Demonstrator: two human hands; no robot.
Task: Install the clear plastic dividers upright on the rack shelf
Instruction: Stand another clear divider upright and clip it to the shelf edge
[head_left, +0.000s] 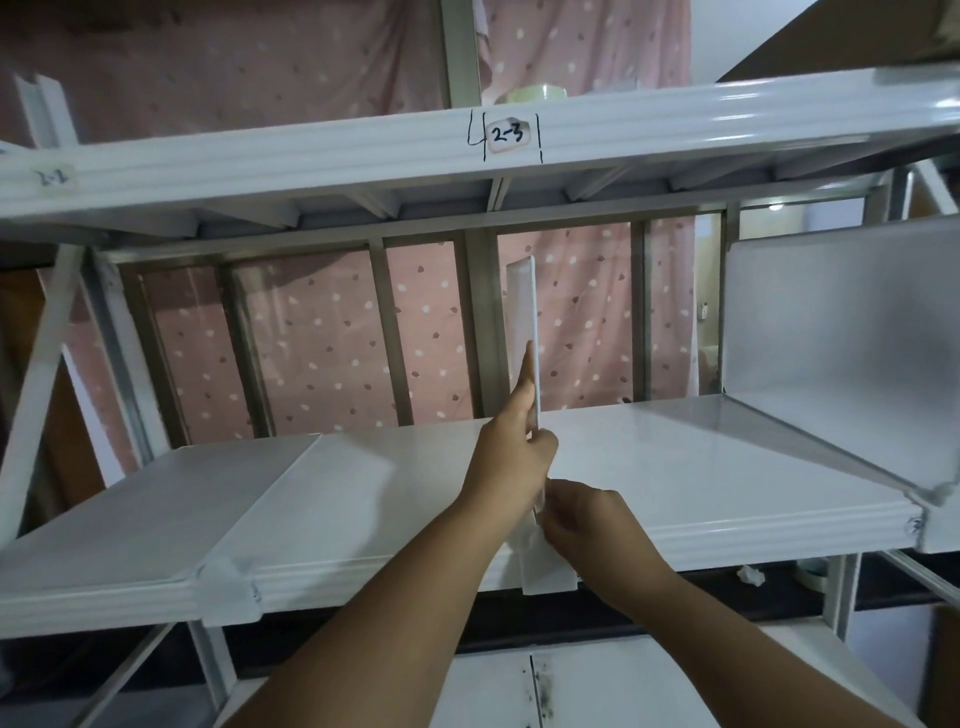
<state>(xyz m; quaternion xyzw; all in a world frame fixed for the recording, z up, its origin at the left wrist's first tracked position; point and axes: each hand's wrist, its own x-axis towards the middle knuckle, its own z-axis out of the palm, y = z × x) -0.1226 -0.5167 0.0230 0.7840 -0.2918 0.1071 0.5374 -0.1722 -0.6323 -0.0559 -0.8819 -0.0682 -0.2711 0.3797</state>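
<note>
A clear plastic divider (524, 306) stands upright, edge-on to me, across the middle of the white rack shelf (701, 457). My left hand (511, 447) grips it from the left, thumb pressed flat up its side. My right hand (587, 514) pinches its lower front part, just above the clip (548, 569) hooked over the shelf's front lip. A second divider (291, 499) lies flat on the shelf at the left, its clip over the lip. A third divider (841, 332) stands upright at the right end.
The upper shelf (363, 156) hangs close overhead, marked with a label "2-3" (506, 136). Grey back bars (480, 322) and a pink dotted curtain (322, 338) close the rear. A white cabinet top (571, 680) lies below.
</note>
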